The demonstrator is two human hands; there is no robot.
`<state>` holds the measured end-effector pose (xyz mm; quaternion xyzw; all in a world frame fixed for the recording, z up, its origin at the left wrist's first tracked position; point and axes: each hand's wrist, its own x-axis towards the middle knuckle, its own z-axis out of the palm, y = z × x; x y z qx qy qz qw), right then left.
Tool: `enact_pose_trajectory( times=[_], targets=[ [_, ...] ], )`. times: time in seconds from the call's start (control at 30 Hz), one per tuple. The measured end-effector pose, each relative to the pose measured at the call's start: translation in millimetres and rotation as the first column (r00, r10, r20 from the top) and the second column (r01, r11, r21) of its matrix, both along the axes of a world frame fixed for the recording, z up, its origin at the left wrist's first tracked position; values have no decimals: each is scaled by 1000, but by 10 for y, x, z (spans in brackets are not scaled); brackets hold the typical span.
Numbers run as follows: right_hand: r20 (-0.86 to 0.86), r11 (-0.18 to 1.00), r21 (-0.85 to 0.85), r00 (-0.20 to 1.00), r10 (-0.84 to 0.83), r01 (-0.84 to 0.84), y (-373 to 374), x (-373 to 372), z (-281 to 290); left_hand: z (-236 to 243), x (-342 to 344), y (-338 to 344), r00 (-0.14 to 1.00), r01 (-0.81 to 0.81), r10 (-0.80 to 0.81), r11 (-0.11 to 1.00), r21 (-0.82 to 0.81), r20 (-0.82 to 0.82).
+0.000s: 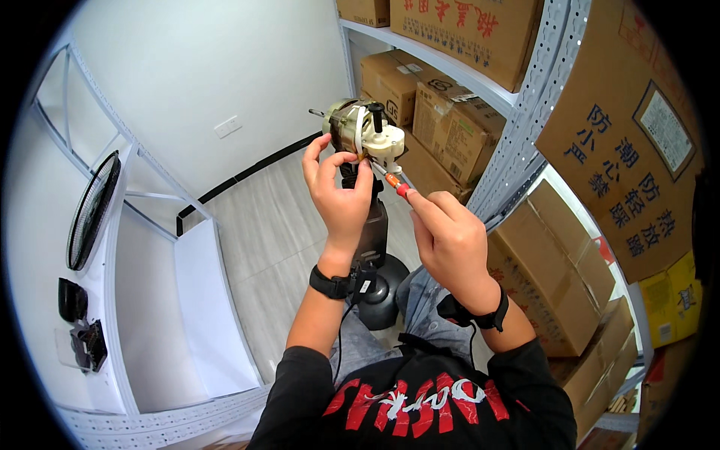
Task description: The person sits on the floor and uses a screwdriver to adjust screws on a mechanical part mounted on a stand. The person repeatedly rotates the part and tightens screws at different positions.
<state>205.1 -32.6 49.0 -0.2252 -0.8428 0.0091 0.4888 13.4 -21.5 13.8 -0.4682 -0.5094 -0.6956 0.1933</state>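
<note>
A bare fan motor (pixel 347 124) with a cream plastic gearbox (pixel 384 142) and a black upright knob sits on top of a dark fan stand (pixel 373 232). My right hand (pixel 452 232) grips a screwdriver (pixel 393 180) with a red and orange handle. Its shaft points up and left to the underside of the gearbox. My left hand (pixel 339 180) is at the motor's near side, thumb and index finger pinched on its lower edge beside the screwdriver's tip. The other left fingers are curled loosely. The exact spot under the tip is hidden by my fingertips.
The stand's round black base (pixel 382 292) is on the floor between my legs. On the left, a white shelf (pixel 112 300) bears a black fan grille (pixel 94 210) and small black parts (pixel 88 345). Cardboard boxes (pixel 457 127) fill the metal rack (pixel 517 150) on the right.
</note>
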Motion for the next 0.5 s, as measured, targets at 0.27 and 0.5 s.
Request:
enact_pose_trajectory(
  times=[0.27, 0.5],
  targets=[
    [50, 996, 71, 997, -58, 55, -57, -72, 12, -1, -13, 15, 999, 22, -21, 1000, -9, 48],
    [-92, 984, -166, 994, 53, -67, 69, -101, -93, -25, -75, 51, 1000, 8, -8, 1000, -14, -18]
  ],
)
